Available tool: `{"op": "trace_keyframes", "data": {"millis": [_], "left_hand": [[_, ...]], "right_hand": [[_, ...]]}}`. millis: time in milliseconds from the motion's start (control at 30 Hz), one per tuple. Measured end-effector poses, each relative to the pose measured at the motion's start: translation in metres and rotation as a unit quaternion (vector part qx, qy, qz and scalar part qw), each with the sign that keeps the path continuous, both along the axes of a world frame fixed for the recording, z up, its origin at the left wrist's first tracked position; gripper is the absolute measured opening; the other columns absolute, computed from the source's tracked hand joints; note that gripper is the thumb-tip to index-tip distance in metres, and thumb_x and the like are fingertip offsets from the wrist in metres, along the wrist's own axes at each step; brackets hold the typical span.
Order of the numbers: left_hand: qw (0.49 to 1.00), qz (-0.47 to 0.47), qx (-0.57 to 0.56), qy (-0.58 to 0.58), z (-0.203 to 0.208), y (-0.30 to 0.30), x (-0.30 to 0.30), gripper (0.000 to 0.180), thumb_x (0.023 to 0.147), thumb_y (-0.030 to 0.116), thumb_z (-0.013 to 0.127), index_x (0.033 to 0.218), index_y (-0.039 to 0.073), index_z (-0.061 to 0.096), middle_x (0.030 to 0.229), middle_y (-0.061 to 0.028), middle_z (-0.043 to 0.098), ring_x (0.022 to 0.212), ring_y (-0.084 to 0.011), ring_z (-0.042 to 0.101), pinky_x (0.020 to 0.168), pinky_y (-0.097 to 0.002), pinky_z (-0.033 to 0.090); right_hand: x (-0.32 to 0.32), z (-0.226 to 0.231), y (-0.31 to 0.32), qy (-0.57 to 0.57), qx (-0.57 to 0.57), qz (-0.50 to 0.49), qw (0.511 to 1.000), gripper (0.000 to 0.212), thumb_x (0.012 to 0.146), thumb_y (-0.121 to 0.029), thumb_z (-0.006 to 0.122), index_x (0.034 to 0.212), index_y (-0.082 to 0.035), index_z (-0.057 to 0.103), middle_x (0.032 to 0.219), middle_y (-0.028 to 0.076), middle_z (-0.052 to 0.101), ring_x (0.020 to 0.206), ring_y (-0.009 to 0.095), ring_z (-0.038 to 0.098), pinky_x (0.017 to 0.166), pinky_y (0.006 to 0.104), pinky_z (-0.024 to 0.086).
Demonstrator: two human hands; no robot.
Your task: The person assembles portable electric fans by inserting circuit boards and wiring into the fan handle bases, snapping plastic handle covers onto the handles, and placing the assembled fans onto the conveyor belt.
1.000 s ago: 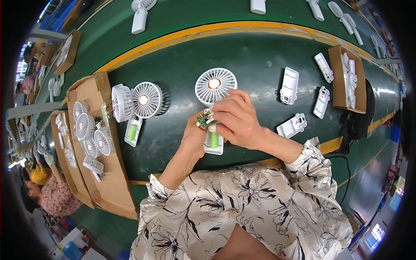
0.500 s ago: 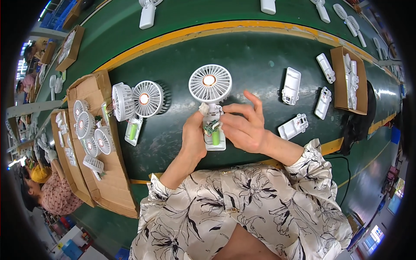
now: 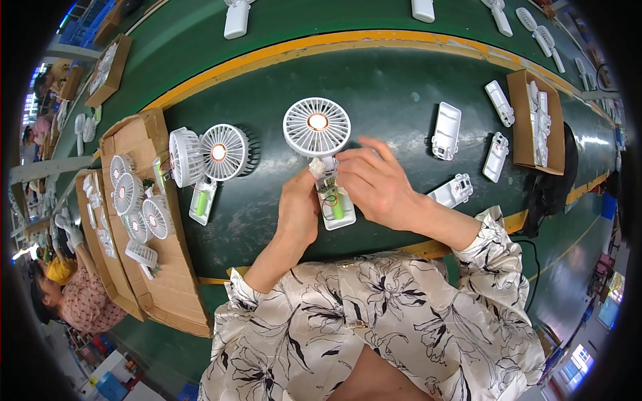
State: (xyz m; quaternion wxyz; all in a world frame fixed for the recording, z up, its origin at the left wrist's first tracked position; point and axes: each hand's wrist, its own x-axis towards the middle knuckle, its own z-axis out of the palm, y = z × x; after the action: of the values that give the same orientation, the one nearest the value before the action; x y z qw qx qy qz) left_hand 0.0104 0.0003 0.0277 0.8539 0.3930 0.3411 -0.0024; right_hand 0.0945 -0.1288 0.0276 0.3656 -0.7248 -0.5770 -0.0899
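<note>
In front of me lies a white handheld fan (image 3: 317, 127), its round grille pointing away from me and its handle opened toward me. Inside the handle sit a green battery (image 3: 334, 206) and a small circuit board (image 3: 329, 184) with thin wires. My left hand (image 3: 297, 204) is closed round the handle's left side, with a whitish wrap on the thumb tip. From the right, my right hand (image 3: 378, 184) pinches at the upper handle near the board, its fingers bent together. What those fingertips touch is partly hidden.
Two more fans (image 3: 219, 152) stand to the left, one with an open handle and battery. Beyond them a cardboard tray (image 3: 170, 267) holds several fans. Several white handle covers (image 3: 447, 130) lie on the right, beside a cardboard box (image 3: 521, 127) of white parts. A conveyor (image 3: 321, 21) carrying fans runs across the back.
The circuit board has gone from lying loose over the battery to sitting flat higher in the handle. The fan has shifted slightly left and tilted; my right hand has followed.
</note>
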Motion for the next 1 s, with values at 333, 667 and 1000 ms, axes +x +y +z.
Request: {"op": "trace_keyframes", "data": {"millis": [333, 667, 1000], "left_hand": [[0.995, -0.045, -0.086, -0.008, 0.006, 0.008, 0.002, 0.029, 0.088, 0.021, 0.039, 0.107, 0.000, 0.046, 0.102, -0.0094, 0.055, 0.093, -0.0193, 0.054, 0.081, -0.0343, 0.044], [0.995, -0.036, -0.095, -0.024, 0.013, 0.009, 0.002, 0.033, 0.087, 0.020, 0.038, 0.103, -0.007, 0.048, 0.091, -0.0152, 0.059, 0.076, -0.0241, 0.062, 0.066, -0.0325, 0.052], [0.992, -0.065, -0.107, -0.013, 0.007, 0.012, -0.001, 0.034, 0.089, 0.022, 0.040, 0.108, -0.005, 0.046, 0.100, -0.0123, 0.056, 0.090, -0.0211, 0.057, 0.079, -0.0357, 0.047]], "right_hand": [[0.017, 0.019, 0.002, 0.167, -0.054, 0.036, 0.984, 0.013, 0.064, 0.008, 0.051, 0.076, 0.004, 0.049, 0.092, 0.012, 0.048, 0.080, 0.029, 0.052, 0.062, 0.0364, 0.046], [0.019, 0.025, 0.005, 0.164, -0.116, 0.063, 0.977, 0.014, 0.063, 0.008, 0.053, 0.077, 0.006, 0.050, 0.096, 0.013, 0.047, 0.087, 0.030, 0.051, 0.067, 0.0361, 0.046], [0.017, 0.023, 0.007, 0.123, -0.106, 0.064, 0.985, 0.020, 0.063, 0.013, 0.051, 0.082, 0.006, 0.050, 0.094, 0.014, 0.048, 0.078, 0.029, 0.052, 0.064, 0.0340, 0.045]]}}
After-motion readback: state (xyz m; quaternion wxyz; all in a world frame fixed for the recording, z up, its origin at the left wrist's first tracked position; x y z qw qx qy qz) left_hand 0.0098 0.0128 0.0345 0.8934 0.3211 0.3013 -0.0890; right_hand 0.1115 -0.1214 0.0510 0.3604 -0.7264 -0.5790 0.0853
